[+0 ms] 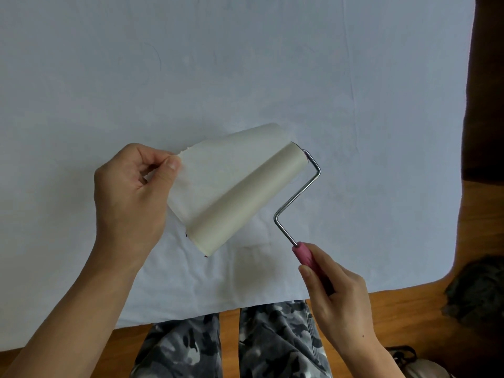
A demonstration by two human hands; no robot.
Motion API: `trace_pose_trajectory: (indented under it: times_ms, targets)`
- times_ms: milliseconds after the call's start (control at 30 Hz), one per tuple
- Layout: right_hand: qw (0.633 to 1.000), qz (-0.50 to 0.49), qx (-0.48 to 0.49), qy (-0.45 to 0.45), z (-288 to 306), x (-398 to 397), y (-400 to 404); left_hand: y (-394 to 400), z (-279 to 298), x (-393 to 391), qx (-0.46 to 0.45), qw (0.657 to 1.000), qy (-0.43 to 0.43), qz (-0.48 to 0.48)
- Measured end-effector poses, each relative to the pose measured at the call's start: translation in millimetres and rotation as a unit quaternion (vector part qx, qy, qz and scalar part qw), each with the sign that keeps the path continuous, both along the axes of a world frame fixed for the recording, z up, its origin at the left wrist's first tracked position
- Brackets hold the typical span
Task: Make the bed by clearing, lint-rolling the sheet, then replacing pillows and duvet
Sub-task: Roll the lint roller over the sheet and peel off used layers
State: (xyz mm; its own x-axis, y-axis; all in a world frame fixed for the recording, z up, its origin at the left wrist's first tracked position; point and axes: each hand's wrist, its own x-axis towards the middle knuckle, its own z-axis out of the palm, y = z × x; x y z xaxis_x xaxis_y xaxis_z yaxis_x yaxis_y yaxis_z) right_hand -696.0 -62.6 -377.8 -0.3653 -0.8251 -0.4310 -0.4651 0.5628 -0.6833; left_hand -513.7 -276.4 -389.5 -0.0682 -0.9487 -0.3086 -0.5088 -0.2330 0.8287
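— Pale blue cotton, that is what the sheet looks like, and it is spread bare across the bed. Where is the lint roller held?

— Above the near edge of the sheet, lifted clear of it. Its pink handle is gripped by the right hand, fingers wrapped round it. A corner of the outer sticky layer is pinched between thumb and fingers of the left hand, and that layer is partly peeled away from the roll.

— What could go wrong from here?

— The layer could be torn crookedly if it is pulled at a slant, so that a strip would be left on the roll. It could also be folded onto itself or stuck to the sheet if it is let sag.

— And what lies around?

— A wooden floor is seen near and right. A dark bundle lies at the right, not identifiable, beside the bed corner. Patterned trousers are seen below. Nothing is seen between roller and sheet.
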Motion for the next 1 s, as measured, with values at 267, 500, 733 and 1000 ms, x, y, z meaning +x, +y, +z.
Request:
trace_pose_trajectory:
  times_ms: [267, 500, 733, 1000]
  targets:
    - [0.999, 0.016, -0.037, 0.016, 3, -3, 1, -23, -7, 3, 0.027, 0.999, 0.011, 0.024]
    - [0.998, 0.012, -0.052, 0.013, 7, -1, 1, -48, -12, 8, 0.017, 0.999, 0.014, 0.043]
    - [0.999, -0.007, -0.051, 0.002, 10, -3, 10, -74, -7, 21, 0.001, 0.999, 0.017, 0.044]
    - [0.998, -0.012, -0.055, -0.001, 13, -3, 15, -76, 1, 28, 0.001, 0.999, 0.006, 0.044]
